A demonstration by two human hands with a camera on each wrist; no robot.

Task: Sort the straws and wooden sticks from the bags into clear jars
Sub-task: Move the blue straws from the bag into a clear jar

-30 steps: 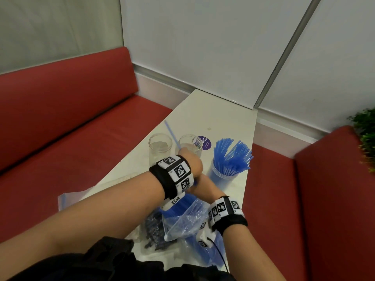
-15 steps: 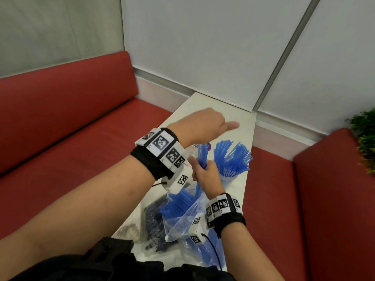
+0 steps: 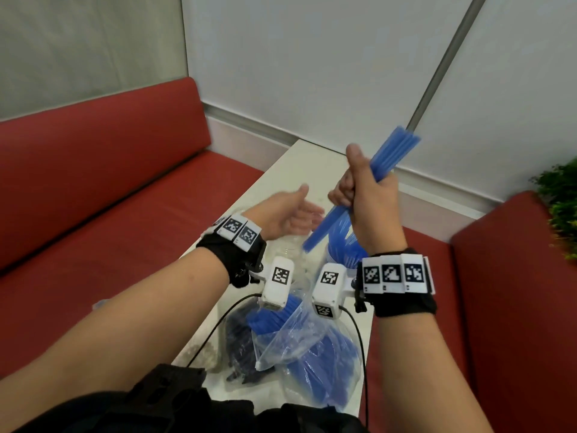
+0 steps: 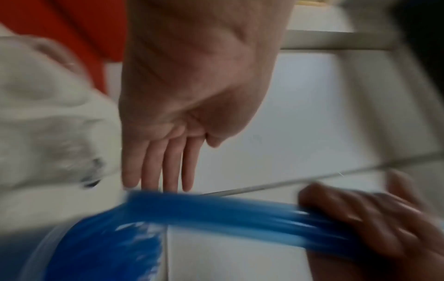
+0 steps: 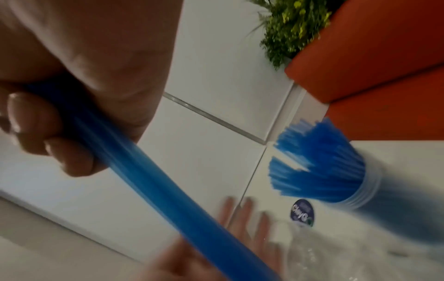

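Observation:
My right hand (image 3: pixel 356 189) is raised over the white table (image 3: pixel 296 170) and grips a bundle of blue straws (image 3: pixel 387 157) that slants up to the right. In the right wrist view its fingers (image 5: pixel 55 144) curl round the bundle (image 5: pixel 149 180). My left hand (image 3: pixel 293 214) is open with straight fingers (image 4: pixel 165 167), palm beside the bundle's lower end (image 4: pixel 216 209). A clear jar full of blue straws (image 5: pixel 336 171) stands behind my right wrist. An empty clear jar (image 5: pixel 312 247) stands beside it. A clear bag of blue straws (image 3: pixel 315 345) lies near me.
A dark bag (image 3: pixel 240 335) lies left of the straw bag. A purple round sticker (image 5: pixel 301 212) is on the table by the jars. Red benches (image 3: pixel 125 189) run along both sides of the narrow table. A green plant (image 3: pixel 562 207) stands at the far right.
My right hand has lifted the straw bundle out of the bag and well above the jars. My left hand has come down from above and now is open beside the bundle's lower end.

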